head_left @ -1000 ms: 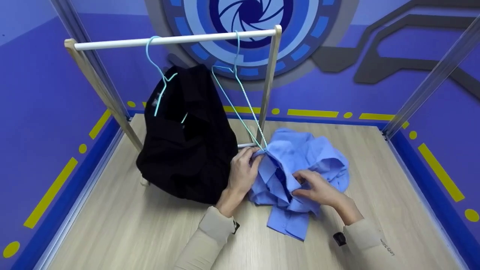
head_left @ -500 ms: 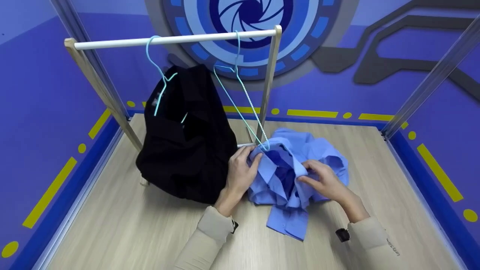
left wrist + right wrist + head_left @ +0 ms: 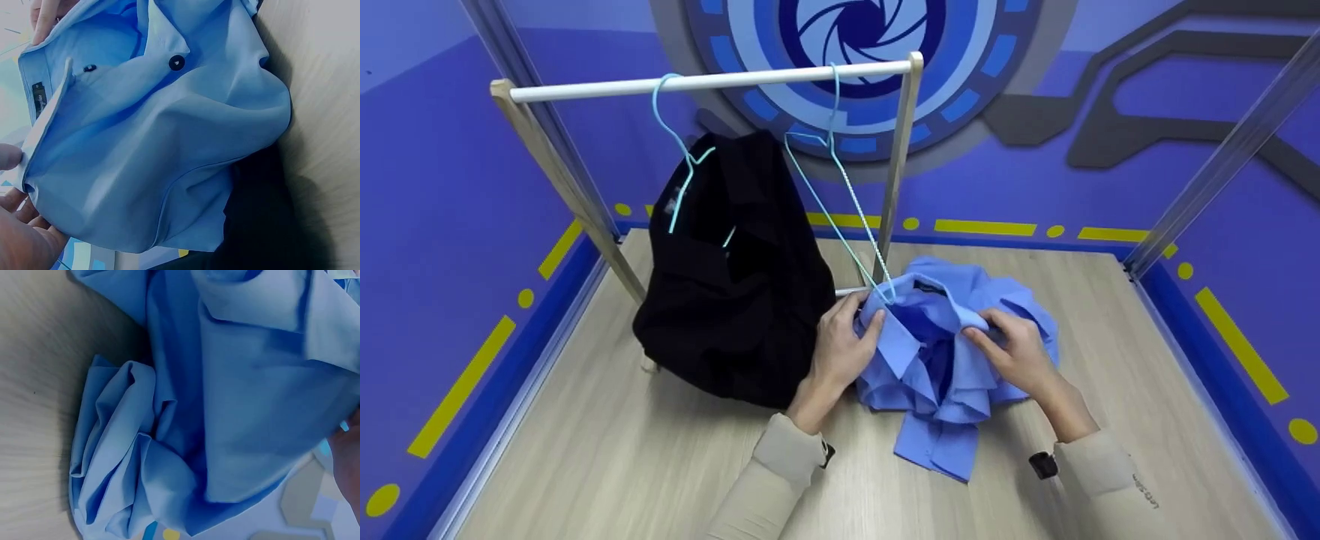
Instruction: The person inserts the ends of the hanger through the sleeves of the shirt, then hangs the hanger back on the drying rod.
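A light blue button-up shirt (image 3: 967,375) lies bunched on the wooden surface, its collar raised and spread between both hands. My left hand (image 3: 844,337) pinches the collar's left side, thumb on top. With thumb and fingers, my right hand (image 3: 1020,356) pinches the opposite side. A thin mint-green hanger (image 3: 851,195) hangs from the rack; its lower end dips into the neck opening, right by the left hand. The left wrist view shows a dark label (image 3: 39,98) inside the collar and a dark button (image 3: 176,62). Shirt folds (image 3: 253,399) fill much of the right wrist view.
A small rack with a white rod (image 3: 720,80) and wooden legs stands at the back left. From it, on another mint hanger (image 3: 664,112), hangs a black garment (image 3: 727,315) close to my left hand. Blue-purple walls (image 3: 427,225) enclose the wooden surface (image 3: 660,480).
My right hand has moved up and slightly right, drawing the shirt collar wider so that its inside shows. The left hand has stayed nearly in place, and the hanger has swayed slightly.
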{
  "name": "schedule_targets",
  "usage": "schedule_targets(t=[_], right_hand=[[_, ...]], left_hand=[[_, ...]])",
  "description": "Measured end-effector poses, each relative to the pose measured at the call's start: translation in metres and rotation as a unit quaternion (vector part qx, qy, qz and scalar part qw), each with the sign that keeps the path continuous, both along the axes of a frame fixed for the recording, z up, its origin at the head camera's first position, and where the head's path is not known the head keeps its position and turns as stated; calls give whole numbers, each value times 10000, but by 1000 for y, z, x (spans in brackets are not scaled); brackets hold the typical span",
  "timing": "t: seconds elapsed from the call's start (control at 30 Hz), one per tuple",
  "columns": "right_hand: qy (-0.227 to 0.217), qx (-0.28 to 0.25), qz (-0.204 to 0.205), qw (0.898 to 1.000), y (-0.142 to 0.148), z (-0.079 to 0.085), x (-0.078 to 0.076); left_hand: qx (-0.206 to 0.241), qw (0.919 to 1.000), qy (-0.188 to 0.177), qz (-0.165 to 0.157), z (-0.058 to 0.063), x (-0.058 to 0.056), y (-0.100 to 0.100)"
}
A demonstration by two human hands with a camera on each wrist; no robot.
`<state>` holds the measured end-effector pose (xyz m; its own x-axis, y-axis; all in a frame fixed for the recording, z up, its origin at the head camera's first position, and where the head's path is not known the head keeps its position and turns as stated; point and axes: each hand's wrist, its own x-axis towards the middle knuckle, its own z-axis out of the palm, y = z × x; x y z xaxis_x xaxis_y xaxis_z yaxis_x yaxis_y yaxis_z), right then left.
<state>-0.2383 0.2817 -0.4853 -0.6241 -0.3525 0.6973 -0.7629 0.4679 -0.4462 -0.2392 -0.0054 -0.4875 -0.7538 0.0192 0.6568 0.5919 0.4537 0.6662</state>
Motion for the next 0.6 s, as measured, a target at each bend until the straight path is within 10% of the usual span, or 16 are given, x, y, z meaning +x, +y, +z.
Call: schedule_targets(t=[0.6], right_hand=[[935, -364, -455, 9939, -7, 32, -1]], left_hand=[[-497, 9974, -521, 99, -3, 2, 1]])
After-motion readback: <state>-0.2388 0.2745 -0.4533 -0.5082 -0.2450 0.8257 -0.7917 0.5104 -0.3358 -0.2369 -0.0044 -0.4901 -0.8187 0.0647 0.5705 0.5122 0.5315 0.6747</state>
